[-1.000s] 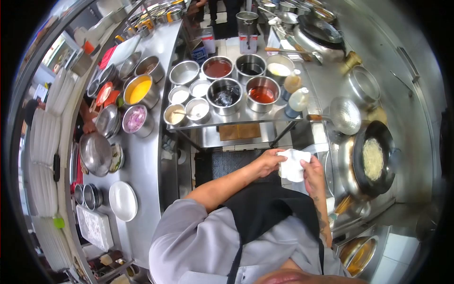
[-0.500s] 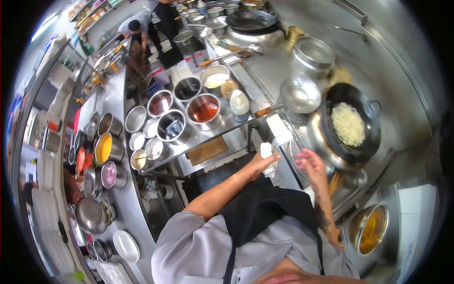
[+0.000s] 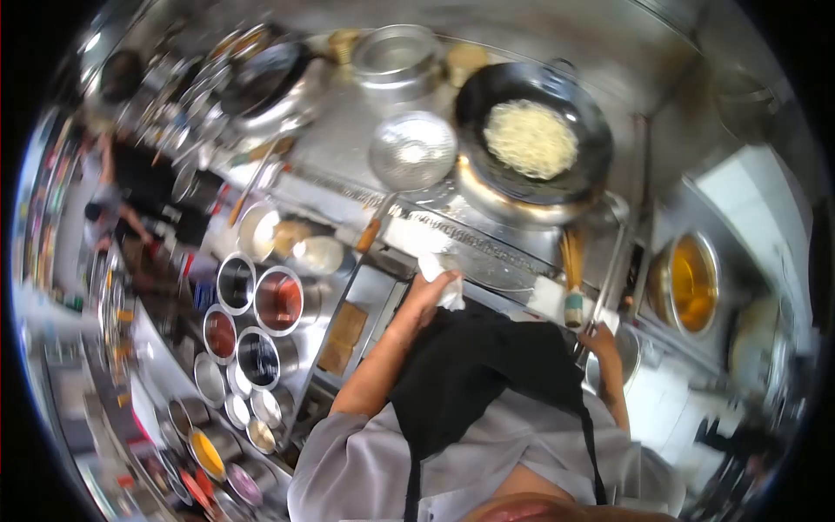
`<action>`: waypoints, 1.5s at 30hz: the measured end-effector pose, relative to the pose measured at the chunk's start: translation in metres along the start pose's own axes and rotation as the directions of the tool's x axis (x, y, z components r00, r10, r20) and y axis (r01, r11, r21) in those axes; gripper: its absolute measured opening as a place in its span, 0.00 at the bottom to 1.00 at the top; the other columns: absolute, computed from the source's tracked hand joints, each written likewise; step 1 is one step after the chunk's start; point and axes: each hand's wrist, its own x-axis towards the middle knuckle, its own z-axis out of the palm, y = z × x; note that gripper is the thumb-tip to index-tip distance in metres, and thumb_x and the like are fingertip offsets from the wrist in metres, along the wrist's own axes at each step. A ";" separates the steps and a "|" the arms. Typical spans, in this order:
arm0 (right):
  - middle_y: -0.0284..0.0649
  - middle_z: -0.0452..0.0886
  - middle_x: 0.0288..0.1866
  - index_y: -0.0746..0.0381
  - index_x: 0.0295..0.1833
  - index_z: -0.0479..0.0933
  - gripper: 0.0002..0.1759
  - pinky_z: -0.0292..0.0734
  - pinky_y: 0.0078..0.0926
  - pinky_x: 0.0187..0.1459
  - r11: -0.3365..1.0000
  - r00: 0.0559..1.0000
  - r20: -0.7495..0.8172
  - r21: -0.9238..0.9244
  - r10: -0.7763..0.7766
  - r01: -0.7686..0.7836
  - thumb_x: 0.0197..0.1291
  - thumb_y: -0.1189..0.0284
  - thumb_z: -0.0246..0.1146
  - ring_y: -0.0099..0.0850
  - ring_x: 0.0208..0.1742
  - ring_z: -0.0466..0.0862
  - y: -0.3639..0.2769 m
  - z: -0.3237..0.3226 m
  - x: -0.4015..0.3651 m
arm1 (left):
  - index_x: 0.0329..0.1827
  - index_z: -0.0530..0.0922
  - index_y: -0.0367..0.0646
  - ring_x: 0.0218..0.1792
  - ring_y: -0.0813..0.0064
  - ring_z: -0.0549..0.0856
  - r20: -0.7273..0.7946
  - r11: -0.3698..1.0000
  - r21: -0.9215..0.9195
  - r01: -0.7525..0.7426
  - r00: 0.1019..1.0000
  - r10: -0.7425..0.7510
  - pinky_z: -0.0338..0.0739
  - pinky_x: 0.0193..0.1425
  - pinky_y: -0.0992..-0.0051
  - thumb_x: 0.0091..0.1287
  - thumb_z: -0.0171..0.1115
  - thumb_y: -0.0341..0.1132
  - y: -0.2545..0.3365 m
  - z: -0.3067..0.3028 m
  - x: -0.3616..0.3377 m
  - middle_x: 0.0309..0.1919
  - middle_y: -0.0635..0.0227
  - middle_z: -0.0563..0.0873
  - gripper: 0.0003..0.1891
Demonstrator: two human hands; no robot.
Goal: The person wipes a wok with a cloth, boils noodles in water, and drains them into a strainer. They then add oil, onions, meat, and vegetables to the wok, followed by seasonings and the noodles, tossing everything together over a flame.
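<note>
My left hand (image 3: 424, 297) is closed around a folded white cloth (image 3: 444, 271) at the counter's front edge. Lower on the right, my right hand (image 3: 602, 340) is curled at the lower end of a long metal handle (image 3: 612, 277); blur hides what tool it belongs to. Behind it stands a bamboo brush (image 3: 572, 291) with a green-bound end. The black wok (image 3: 591, 165), holding a mound of pale noodles (image 3: 531, 139), rests on the burner ahead of both hands. A perforated strainer (image 3: 412, 150) with a wooden handle lies left of the wok.
Steel pots of dark and red sauces (image 3: 279, 300) crowd the lower left beside a squeeze bottle (image 3: 318, 254). A bowl of yellow-orange liquid (image 3: 693, 283) sits at the right. A second wok (image 3: 261, 83) is at the upper left. Another person (image 3: 109, 204) stands at the far left.
My view has swung to the right. My right hand has gone from open in the air to curled round the long metal handle. The cloth is still in my left hand.
</note>
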 end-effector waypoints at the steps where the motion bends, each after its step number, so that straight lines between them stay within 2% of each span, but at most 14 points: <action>1: 0.57 0.82 0.40 0.68 0.46 0.73 0.32 0.78 0.41 0.46 0.998 0.987 -0.156 -0.050 -0.046 0.038 0.43 0.54 0.71 0.50 0.45 0.84 0.015 0.022 0.007 | 0.49 0.74 0.31 0.33 0.65 0.85 0.039 0.999 -0.006 0.036 0.999 -0.036 0.82 0.35 0.67 0.62 0.63 0.36 0.010 0.001 0.003 0.36 0.56 0.84 0.18; 3: 0.57 0.81 0.34 0.69 0.42 0.71 0.22 0.78 0.45 0.41 0.997 0.918 -0.390 -0.054 -0.067 0.050 0.49 0.64 0.67 0.55 0.40 0.83 0.022 0.050 0.017 | 0.53 0.70 0.30 0.32 0.62 0.86 0.108 0.993 -0.036 0.109 0.989 -0.105 0.83 0.34 0.64 0.64 0.60 0.35 0.030 0.005 0.009 0.34 0.54 0.83 0.20; 8: 0.60 0.81 0.37 0.70 0.46 0.71 0.23 0.77 0.49 0.42 0.989 0.917 -0.392 0.146 0.074 -0.017 0.44 0.70 0.67 0.57 0.42 0.82 0.022 0.052 0.019 | 0.47 0.71 0.33 0.26 0.62 0.84 0.169 0.982 -0.046 0.183 0.970 -0.173 0.81 0.27 0.65 0.65 0.57 0.37 0.048 -0.007 0.040 0.29 0.57 0.81 0.16; 14: 0.42 0.74 0.21 0.69 0.38 0.72 0.11 0.73 0.32 0.23 0.803 0.888 -0.361 0.596 0.284 -0.015 0.51 0.74 0.61 0.32 0.23 0.79 -0.052 -0.011 -0.004 | 0.47 0.73 0.39 0.33 0.67 0.83 0.101 0.971 -0.180 0.155 0.985 -0.139 0.80 0.36 0.64 0.66 0.58 0.41 0.063 -0.033 0.059 0.32 0.62 0.81 0.15; 18: 0.35 0.71 0.21 0.66 0.40 0.72 0.09 0.71 0.28 0.20 0.848 0.843 -0.520 0.502 0.138 0.171 0.55 0.73 0.59 0.24 0.20 0.75 -0.086 -0.011 -0.022 | 0.48 0.73 0.39 0.34 0.66 0.83 0.053 0.979 -0.147 0.141 0.989 -0.135 0.80 0.37 0.62 0.65 0.59 0.40 0.060 -0.044 0.065 0.34 0.63 0.81 0.15; 21: 0.33 0.71 0.21 0.65 0.48 0.72 0.11 0.66 0.22 0.17 0.529 0.964 -0.264 0.817 -0.011 0.230 0.59 0.78 0.56 0.22 0.17 0.72 -0.160 -0.047 -0.041 | 0.48 0.73 0.39 0.32 0.65 0.83 0.080 0.966 -0.143 0.216 0.975 -0.206 0.81 0.36 0.62 0.65 0.60 0.39 0.043 -0.045 0.078 0.33 0.62 0.81 0.15; 26: 0.32 0.72 0.22 0.66 0.55 0.71 0.16 0.65 0.19 0.19 0.489 0.974 -0.085 0.854 -0.211 0.181 0.61 0.78 0.55 0.20 0.18 0.70 -0.219 -0.095 -0.035 | 0.49 0.73 0.38 0.32 0.65 0.83 0.064 0.968 -0.157 0.197 0.980 -0.189 0.81 0.35 0.62 0.65 0.60 0.37 0.032 -0.018 0.073 0.33 0.61 0.81 0.14; 30: 0.33 0.74 0.25 0.67 0.54 0.71 0.16 0.68 0.20 0.22 0.726 0.943 0.013 0.642 -0.333 0.247 0.60 0.76 0.56 0.19 0.20 0.72 -0.205 -0.095 -0.016 | 0.51 0.72 0.37 0.32 0.63 0.83 -0.006 0.994 -0.096 0.044 0.999 -0.044 0.81 0.36 0.63 0.66 0.59 0.35 0.044 -0.013 0.054 0.35 0.60 0.80 0.15; 33: 0.35 0.76 0.29 0.67 0.53 0.71 0.17 0.69 0.21 0.23 0.819 0.814 -0.268 0.127 -0.515 0.560 0.59 0.73 0.57 0.20 0.20 0.74 -0.195 -0.075 0.037 | 0.54 0.71 0.36 0.34 0.63 0.83 -0.056 0.986 -0.142 0.093 0.993 -0.102 0.82 0.36 0.63 0.66 0.58 0.35 0.038 -0.026 0.047 0.37 0.59 0.80 0.17; 36: 0.35 0.74 0.23 0.66 0.47 0.72 0.13 0.73 0.29 0.25 0.805 0.745 -0.416 0.050 -0.522 0.592 0.58 0.71 0.58 0.25 0.21 0.76 -0.222 -0.045 0.072 | 0.55 0.70 0.36 0.34 0.63 0.83 -0.067 0.987 -0.105 0.123 0.989 -0.131 0.82 0.35 0.62 0.66 0.58 0.35 0.030 -0.031 0.041 0.37 0.58 0.80 0.17; 38: 0.35 0.75 0.23 0.65 0.46 0.73 0.12 0.75 0.30 0.26 0.718 0.888 -0.137 0.540 -0.439 0.439 0.58 0.71 0.58 0.26 0.22 0.78 -0.227 -0.059 0.056 | 0.54 0.70 0.36 0.34 0.63 0.83 -0.095 0.988 -0.101 0.117 0.987 -0.127 0.82 0.35 0.62 0.66 0.58 0.35 0.031 -0.030 0.035 0.36 0.58 0.80 0.17; 40: 0.36 0.75 0.24 0.64 0.44 0.73 0.10 0.76 0.31 0.28 0.554 0.903 0.161 0.827 -0.398 0.097 0.58 0.71 0.59 0.27 0.25 0.80 -0.228 -0.080 0.035 | 0.54 0.71 0.36 0.33 0.63 0.83 -0.133 0.991 -0.093 0.098 0.985 -0.110 0.82 0.35 0.62 0.66 0.58 0.35 0.033 -0.033 0.030 0.36 0.58 0.80 0.17; 43: 0.36 0.75 0.24 0.65 0.43 0.74 0.09 0.76 0.29 0.26 0.559 0.891 0.247 0.829 -0.381 0.009 0.57 0.73 0.60 0.27 0.23 0.79 -0.191 -0.107 0.027 | 0.55 0.70 0.37 0.34 0.64 0.83 -0.180 0.996 -0.091 0.021 0.983 -0.037 0.81 0.35 0.64 0.66 0.59 0.36 0.037 -0.050 0.025 0.36 0.59 0.80 0.18; 45: 0.36 0.75 0.25 0.65 0.43 0.73 0.10 0.75 0.29 0.23 0.729 0.918 -0.065 0.587 -0.392 0.352 0.57 0.74 0.61 0.28 0.20 0.78 -0.187 -0.096 0.037 | 0.54 0.70 0.37 0.34 0.64 0.83 -0.195 0.993 -0.115 0.007 0.980 -0.030 0.80 0.35 0.65 0.65 0.59 0.36 0.047 -0.050 0.016 0.36 0.60 0.80 0.18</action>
